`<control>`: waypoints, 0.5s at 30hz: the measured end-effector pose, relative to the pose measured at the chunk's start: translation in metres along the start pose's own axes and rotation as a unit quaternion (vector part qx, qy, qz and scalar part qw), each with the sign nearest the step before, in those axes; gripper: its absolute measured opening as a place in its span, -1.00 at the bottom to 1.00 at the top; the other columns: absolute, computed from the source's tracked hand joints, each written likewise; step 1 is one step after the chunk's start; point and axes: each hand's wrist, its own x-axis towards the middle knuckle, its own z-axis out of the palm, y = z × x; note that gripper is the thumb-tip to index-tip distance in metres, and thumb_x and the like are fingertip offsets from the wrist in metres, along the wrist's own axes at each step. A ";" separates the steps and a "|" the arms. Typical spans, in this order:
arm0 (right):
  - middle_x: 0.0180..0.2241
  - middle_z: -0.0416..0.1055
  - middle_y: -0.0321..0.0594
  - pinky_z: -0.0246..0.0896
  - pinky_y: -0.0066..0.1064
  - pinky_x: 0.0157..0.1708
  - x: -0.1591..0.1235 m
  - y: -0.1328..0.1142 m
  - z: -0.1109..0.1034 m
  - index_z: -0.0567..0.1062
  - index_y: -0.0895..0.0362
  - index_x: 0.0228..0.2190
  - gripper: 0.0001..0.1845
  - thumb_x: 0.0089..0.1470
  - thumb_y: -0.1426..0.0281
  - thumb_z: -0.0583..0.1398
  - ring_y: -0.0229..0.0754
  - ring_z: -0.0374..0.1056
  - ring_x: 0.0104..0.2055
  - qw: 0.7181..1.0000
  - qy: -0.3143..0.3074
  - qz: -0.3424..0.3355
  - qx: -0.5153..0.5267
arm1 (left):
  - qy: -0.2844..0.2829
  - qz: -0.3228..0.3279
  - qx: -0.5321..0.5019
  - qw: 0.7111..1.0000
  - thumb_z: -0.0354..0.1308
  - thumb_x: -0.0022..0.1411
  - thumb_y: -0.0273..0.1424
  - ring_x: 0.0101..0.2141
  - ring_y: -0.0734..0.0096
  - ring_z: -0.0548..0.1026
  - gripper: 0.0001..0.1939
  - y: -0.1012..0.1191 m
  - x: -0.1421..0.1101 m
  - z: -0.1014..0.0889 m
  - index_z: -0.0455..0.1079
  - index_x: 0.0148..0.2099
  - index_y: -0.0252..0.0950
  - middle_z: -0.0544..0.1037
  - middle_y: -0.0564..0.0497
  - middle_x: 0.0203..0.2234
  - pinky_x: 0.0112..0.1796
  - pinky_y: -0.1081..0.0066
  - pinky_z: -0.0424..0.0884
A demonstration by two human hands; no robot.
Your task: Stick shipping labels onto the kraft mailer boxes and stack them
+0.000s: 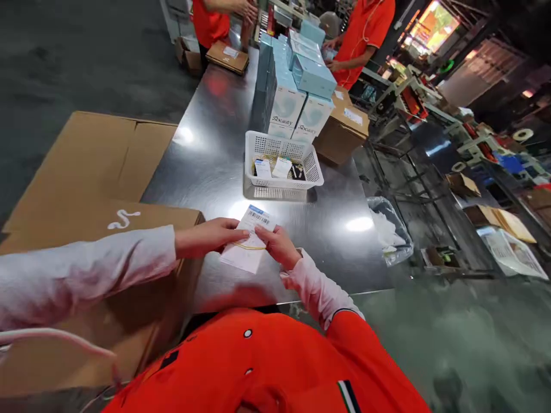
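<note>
A stack of white cards (249,238) with a barcode and a blue strip on top lies just above the near part of the steel table (206,160). A yellow rubber band crosses the stack. My left hand (206,236) pinches its left edge. My right hand (279,245) grips its right side, fingers curled on the band. Both sleeves are pale pink.
A white mesh basket (282,172) with small packets sits behind the stack. Behind it stand stacked light-blue boxes (297,86). A large brown carton (103,252) is at my left, a clear bag bin (390,229) at the right. Two people in orange work at the far end.
</note>
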 end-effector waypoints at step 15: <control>-0.57 0.34 -0.41 0.18 -0.46 -0.39 0.245 -0.169 -0.150 0.44 0.11 -0.51 -0.54 -0.06 -0.02 0.36 -0.36 0.20 -0.50 0.928 -0.069 -0.231 -0.285 | 0.314 0.146 -0.260 0.901 0.30 0.28 -0.47 -0.01 0.17 0.57 -0.84 0.157 0.270 -0.044 0.48 -0.12 -0.46 0.62 -0.17 -0.08 0.08 0.17 0.44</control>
